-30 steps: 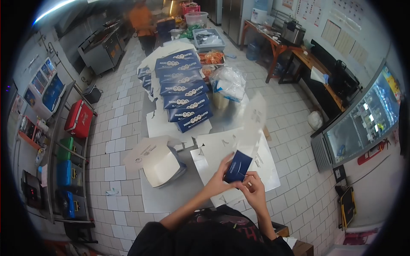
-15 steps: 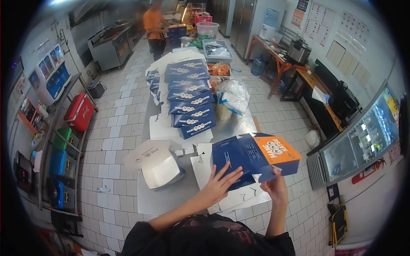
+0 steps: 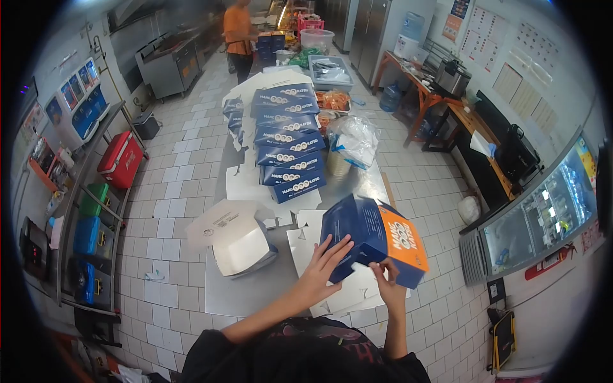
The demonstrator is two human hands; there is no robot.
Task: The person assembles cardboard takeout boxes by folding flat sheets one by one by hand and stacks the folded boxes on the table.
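A blue and orange cardboard food box (image 3: 367,233), partly folded, is tilted over the near right end of the metal table. My left hand (image 3: 322,274) presses on its blue side with fingers spread. At the near edge of the box, my right hand (image 3: 388,286) pinches a flap between thumb and fingers. Flat white cardboard blanks (image 3: 305,246) lie beneath, partly covered by the box and my left hand. To the left stands an open box (image 3: 239,246), its pale inside facing up and its lid folded back.
Several closed blue boxes (image 3: 287,137) are stacked in the middle of the metal table (image 3: 220,297). Beside them is a clear plastic bag (image 3: 354,140). Farther back sit a grey tub (image 3: 331,73) and a person in an orange shirt (image 3: 237,32). A glass-door fridge (image 3: 530,220) stands right.
The box has swung left and downward, and its panels are folded more steeply into a box shape. My right hand has moved left with it; my left hand has shifted slightly left.
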